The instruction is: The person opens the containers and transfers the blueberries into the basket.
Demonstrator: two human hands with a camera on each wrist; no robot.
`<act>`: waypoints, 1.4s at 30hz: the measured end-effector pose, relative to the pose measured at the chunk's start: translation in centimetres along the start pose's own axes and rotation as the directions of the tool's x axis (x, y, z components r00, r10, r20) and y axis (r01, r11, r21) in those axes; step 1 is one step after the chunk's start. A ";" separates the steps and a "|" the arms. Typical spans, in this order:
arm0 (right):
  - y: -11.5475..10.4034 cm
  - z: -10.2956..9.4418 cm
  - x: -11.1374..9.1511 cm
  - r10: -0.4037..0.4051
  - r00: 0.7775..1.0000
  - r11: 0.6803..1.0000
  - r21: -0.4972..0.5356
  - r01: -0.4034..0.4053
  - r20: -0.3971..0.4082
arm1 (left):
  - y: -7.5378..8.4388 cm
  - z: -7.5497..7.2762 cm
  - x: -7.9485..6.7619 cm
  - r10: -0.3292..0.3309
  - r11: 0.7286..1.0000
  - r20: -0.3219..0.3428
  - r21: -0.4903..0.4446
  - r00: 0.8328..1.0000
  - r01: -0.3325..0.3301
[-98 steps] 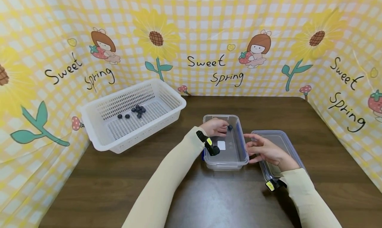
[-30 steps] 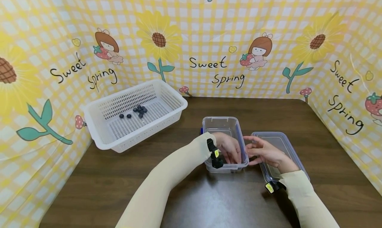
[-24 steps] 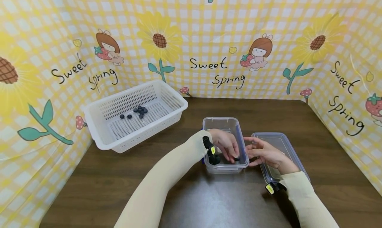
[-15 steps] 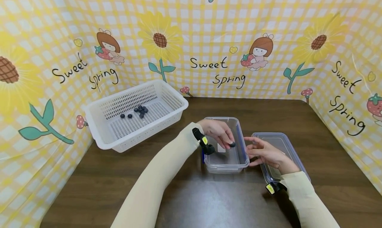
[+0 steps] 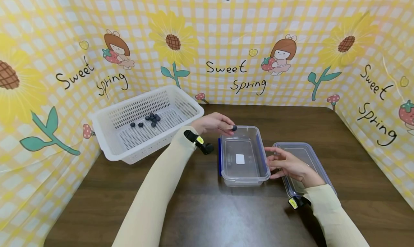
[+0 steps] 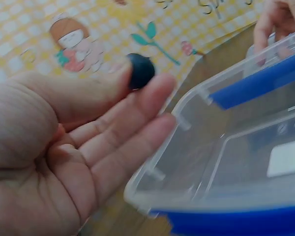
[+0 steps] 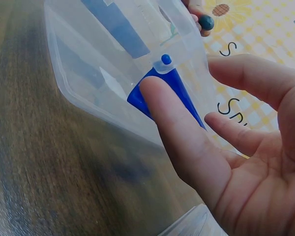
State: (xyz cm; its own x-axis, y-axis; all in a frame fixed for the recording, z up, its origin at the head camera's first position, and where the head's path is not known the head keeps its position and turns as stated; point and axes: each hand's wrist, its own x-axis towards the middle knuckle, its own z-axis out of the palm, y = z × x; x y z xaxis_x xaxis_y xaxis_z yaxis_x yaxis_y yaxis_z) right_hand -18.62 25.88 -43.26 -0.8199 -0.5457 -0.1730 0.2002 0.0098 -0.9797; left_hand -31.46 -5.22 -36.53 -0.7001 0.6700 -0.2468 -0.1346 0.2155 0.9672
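Note:
Between thumb and fingertips my left hand (image 5: 215,124) pinches a blueberry (image 6: 140,71), dark and round, at the far left corner of a clear plastic food box (image 5: 245,180). The box has blue clip flaps and a white label on its floor; no berry shows inside it. My right hand (image 5: 289,166) is at the box's right side, fingers spread and fairly straight. In the right wrist view, one fingertip touches the blue clip (image 7: 169,93). Several more blueberries (image 5: 153,119) lie in a white perforated basket (image 5: 155,141) at the left.
The box's clear lid (image 5: 302,148) lies on the dark wooden table (image 5: 207,218), partly under my right hand. A yellow checked cloth (image 5: 226,35) hangs around the back and sides of the table.
My left hand has picked the blueberry up from the box floor near its front, then lifted it back and left to the far rim. The right hand stays at the box's side.

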 end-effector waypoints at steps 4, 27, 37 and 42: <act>-0.1 0.0 -0.1 0.006 1.000 1.000 0.008 -0.006 -0.011 | -0.5 -1.6 -0.7 0.047 0.996 -0.172 -0.071 0.984 -0.060; -0.1 -0.1 0.1 0.009 1.000 1.000 -0.002 -0.009 -0.004 | 0.5 -11.5 -7.1 -0.096 0.581 -0.878 -0.432 0.469 -0.690; -0.2 -0.2 0.1 0.014 1.000 1.000 -0.002 -0.014 0.001 | -2.3 -16.0 -11.4 -0.276 0.442 -0.945 -0.288 0.176 -0.850; -0.1 -0.2 0.1 0.021 1.000 1.000 -0.009 -0.021 -0.004 | -3.3 -16.5 -12.8 -0.367 0.427 -0.911 -0.344 0.187 -0.836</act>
State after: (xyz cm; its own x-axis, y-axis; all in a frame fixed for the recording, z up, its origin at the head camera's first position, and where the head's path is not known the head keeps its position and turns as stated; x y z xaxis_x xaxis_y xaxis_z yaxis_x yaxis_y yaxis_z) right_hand -18.80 26.02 -43.17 -0.8175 -0.5423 -0.1938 0.2125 0.0287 -0.9767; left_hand -33.65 -26.24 -35.56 -0.7203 -0.6010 -0.3463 0.2867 -0.7126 0.6403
